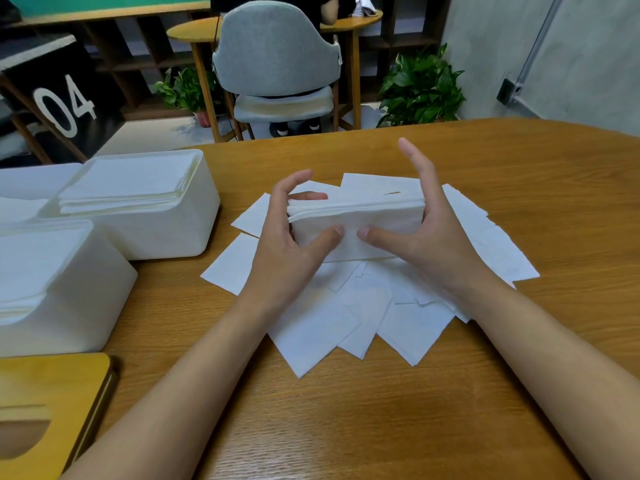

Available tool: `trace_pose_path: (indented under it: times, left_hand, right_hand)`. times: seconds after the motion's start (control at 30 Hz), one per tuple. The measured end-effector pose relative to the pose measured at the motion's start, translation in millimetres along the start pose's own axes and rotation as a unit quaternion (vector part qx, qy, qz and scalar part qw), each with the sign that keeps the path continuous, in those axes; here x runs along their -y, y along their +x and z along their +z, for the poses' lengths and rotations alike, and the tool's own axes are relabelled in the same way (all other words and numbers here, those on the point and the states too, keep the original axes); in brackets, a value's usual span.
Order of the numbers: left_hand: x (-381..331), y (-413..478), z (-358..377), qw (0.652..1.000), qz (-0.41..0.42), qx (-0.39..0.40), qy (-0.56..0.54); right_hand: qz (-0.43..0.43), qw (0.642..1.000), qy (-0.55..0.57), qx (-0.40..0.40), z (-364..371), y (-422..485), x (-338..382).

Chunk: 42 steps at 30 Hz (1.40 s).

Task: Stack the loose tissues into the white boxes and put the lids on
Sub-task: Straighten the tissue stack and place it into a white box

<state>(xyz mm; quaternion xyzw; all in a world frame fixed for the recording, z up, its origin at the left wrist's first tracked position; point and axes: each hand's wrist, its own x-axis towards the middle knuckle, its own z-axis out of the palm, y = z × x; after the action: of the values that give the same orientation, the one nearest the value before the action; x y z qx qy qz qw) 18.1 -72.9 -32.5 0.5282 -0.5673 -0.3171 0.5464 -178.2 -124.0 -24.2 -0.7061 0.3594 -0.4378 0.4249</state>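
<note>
A squared-up stack of tissues [356, 216] is held between two bare hands, lifted a little above the loose tissues [311, 327] that lie fanned over the counter [381, 417]. The left grip [287, 244] is curled round the stack's left end, thumb on the near face and fingers over the top and back. The right grip [426, 237] cups the right end, thumb pressed on the near face; its forefinger stands up clear of the paper and the other fingers are hidden behind the stack. Pressing in from both ends seems meant to even the edges, so the bundle will drop into a box without catching.

The two boxes stand at the left, both uncovered: the far white box [166, 233] holds a neat pile reaching about its rim, and the near white box [90, 289] also shows tissues inside. A wooden lid [59, 386] with a slot lies at the lower left, near the boxes — ready for closing. Many sheets are left on the counter, so I judge the job mid-way.
</note>
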Motion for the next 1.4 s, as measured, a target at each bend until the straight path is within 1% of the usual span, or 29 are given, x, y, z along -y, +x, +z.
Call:
trace_pose_path:
  times: [0.17,0.3,0.37,0.47,0.53,0.6,0.73,0.93,1.07,1.13,1.23,1.33,1.4]
  left_hand:
    - [-1,-1,1,1.0,0.018,0.01,-0.005]
    - [-3,1,-3,0.999,0.0,-0.021,-0.05]
    - [0,2,-6,0.998,-0.021,-0.038,-0.053]
    - [6,3,-8,0.997,-0.041,-0.053,-0.038]
    - [11,4,-9,0.998,-0.036,-0.056,-0.017]
    - [13,3,-10,0.999,-0.018,-0.049,0.004]
    - [17,3,-12,1.0,-0.001,-0.013,0.024]
    - [7,-1,-18,0.998,0.013,0.017,0.065]
    - [-20,-4,-43,0.995,0.03,0.038,0.083]
    - [-34,-8,-62,0.995,0.037,0.037,0.091]
    - [-50,-16,-94,0.991,0.047,0.018,0.127]
    - [-58,-19,-125,0.991,0.039,-0.008,0.128]
    - [-62,-23,-152,0.986,0.042,-0.027,0.156]
  right_hand:
    - [0.0,0.999,-0.016,-0.028,0,2,-5]
    - [0.007,0.999,0.005,-0.039,-1,1,1]
    - [0.011,1.0,0.017,-0.018,-3,-1,4]
    - [0.041,0.997,0.051,0.043,-7,-2,6]
    - [0.046,0.997,0.022,0.066,-8,-3,6]
    - [0.047,0.997,-0.012,0.063,-6,-4,4]
    - [0.05,0.997,-0.009,0.05,-5,-5,3]
    - [0.041,0.998,-0.013,0.047,-3,-4,6]
    - [0.012,0.998,-0.016,0.052,1,-1,27]
    - [0.011,0.998,-0.018,0.054,9,3,38]
    - [0.0,0.998,-0.032,0.057,31,8,60]
    - [-0.018,0.998,-0.028,0.056,55,14,77]
    - [-0.027,0.997,-0.029,0.06,76,20,89]
